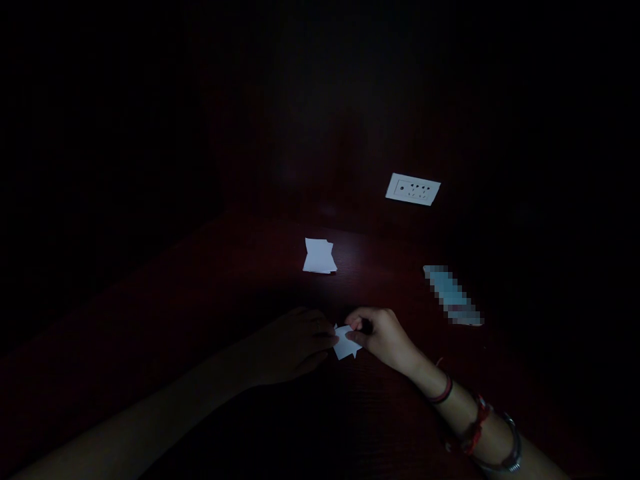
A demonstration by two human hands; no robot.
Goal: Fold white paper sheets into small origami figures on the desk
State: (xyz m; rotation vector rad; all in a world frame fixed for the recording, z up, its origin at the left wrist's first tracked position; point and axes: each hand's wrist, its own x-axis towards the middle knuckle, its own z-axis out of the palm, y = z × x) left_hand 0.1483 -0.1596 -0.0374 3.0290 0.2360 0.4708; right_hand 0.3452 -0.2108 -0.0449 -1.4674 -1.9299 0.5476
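Observation:
Small white paper pieces (345, 345) lie on the dark red table, one overlapping another with corners sticking out. My right hand (384, 337) pinches their upper right edge between thumb and fingers. In deep shadow, my left hand (303, 343) lies low over the table with fingers stretched out, its fingertips touching the left edge of the same paper. Its thumb is apart from the paper. Farther back sits a loose stack of white paper pieces (319, 256), notched at the sides, with edges not quite lined up. Neither hand touches that stack.
A phone-like flat object (453, 295), blurred out by blocks, lies on the table (240, 280) to the right. Behind, a white wall socket (413, 189) is set in the dark upright panel. Most of the surroundings are too dark to make out.

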